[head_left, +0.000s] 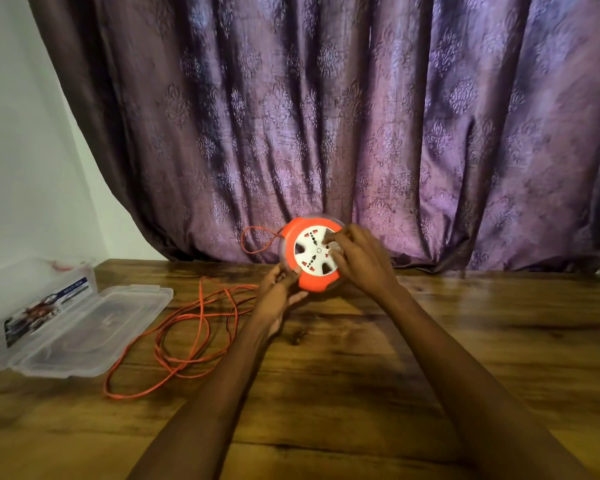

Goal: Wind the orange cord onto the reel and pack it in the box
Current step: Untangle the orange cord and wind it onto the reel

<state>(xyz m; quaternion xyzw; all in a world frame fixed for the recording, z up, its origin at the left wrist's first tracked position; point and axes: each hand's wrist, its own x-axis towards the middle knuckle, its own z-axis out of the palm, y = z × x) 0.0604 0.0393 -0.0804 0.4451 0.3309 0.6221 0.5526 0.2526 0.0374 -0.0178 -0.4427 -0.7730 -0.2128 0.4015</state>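
Head cam: wooden table (361, 393) nearest me, orange cord (187, 327) lying on it in loose loops left of my arms. My left hand (279, 289) grips the reel (309, 258) by its lower-left rim, held up off the table; my right hand (355, 258) pinches the white face. Clear box (49, 323) open far left, purple curtain (326, 116) behind

Purple patterned curtain (326, 116) behind wooden table (361, 375), white wall (21, 133) left.
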